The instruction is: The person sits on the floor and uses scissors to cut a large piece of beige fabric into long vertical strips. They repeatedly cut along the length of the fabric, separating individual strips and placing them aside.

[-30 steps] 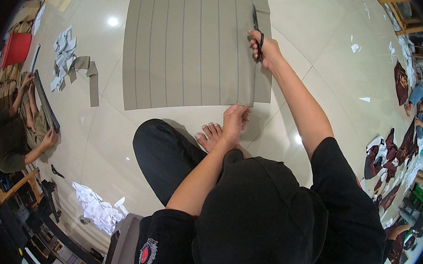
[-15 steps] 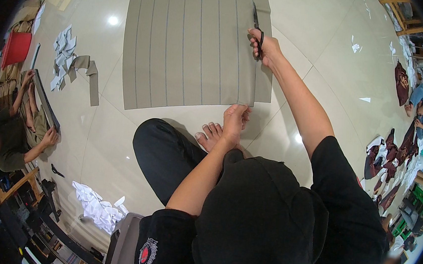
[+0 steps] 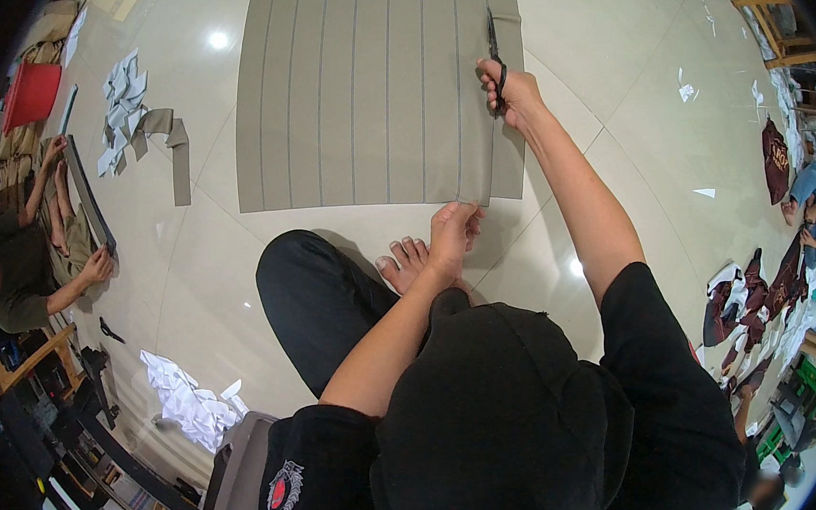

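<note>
A grey-brown piece of fabric (image 3: pixel 373 89) with dark parallel stripes lies flat on the tiled floor ahead of me. Its right side is cut lengthwise, leaving a narrow strip (image 3: pixel 508 162) beside the main piece. My right hand (image 3: pixel 512 93) grips black-handled scissors (image 3: pixel 493 39), whose blades point away from me along the cut at the far right. At the near right corner, my left hand (image 3: pixel 452 237) pinches the edge of the fabric just above my bare foot (image 3: pixel 404 262).
White scraps (image 3: pixel 123 98) and grey-brown strips (image 3: pixel 181 156) lie to the left, and crumpled white cloth (image 3: pixel 190 401) lies nearer. A co-worker (image 3: pixel 30 244) sits at the far left holding a long dark strip. Maroon pieces (image 3: pixel 759 302) and other people are at the right.
My right hand and the scissors have shifted very slightly toward me. My left hand stays at the corner of the fabric. At the far right, a person's arm has moved.
</note>
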The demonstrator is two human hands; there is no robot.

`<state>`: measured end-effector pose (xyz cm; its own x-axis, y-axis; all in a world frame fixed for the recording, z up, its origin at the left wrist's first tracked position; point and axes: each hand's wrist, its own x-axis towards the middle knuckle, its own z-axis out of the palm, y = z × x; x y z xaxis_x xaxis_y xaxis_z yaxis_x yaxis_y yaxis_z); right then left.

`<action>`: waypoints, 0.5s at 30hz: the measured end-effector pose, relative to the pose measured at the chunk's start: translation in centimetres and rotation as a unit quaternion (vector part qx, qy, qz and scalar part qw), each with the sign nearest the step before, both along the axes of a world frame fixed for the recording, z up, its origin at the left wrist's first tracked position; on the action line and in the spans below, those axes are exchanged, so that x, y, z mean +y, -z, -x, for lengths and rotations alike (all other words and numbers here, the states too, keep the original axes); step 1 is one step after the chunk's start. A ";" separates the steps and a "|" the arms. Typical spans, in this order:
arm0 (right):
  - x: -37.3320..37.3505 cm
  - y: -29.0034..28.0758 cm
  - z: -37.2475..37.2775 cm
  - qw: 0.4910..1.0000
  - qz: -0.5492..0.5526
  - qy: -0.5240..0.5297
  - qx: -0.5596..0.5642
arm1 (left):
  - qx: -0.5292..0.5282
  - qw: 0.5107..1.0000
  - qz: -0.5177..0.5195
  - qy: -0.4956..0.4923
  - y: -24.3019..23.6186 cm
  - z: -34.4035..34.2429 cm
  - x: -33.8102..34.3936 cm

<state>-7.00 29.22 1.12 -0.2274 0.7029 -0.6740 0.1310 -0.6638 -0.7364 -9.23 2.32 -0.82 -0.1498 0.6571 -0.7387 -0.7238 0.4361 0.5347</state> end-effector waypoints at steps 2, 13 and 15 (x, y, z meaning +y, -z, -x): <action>0.0 0.1 0.0 1.000 -0.004 -0.002 -0.003 | 0.002 1.000 -0.002 -0.003 -0.1 0.0 0.0; 1.0 -0.5 0.3 1.000 -0.004 0.010 0.014 | 0.007 1.000 -0.007 -0.009 0.2 -0.1 0.0; 1.5 -0.5 0.5 1.000 0.003 0.008 0.014 | 0.007 1.000 -0.007 -0.012 0.1 -0.1 0.0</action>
<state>-7.51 30.68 1.64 -0.2359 0.7024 -0.6716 0.0993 -0.6701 -0.7356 -9.11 2.33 -0.95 -0.1763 0.6638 -0.7268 -0.7268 0.4101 0.5509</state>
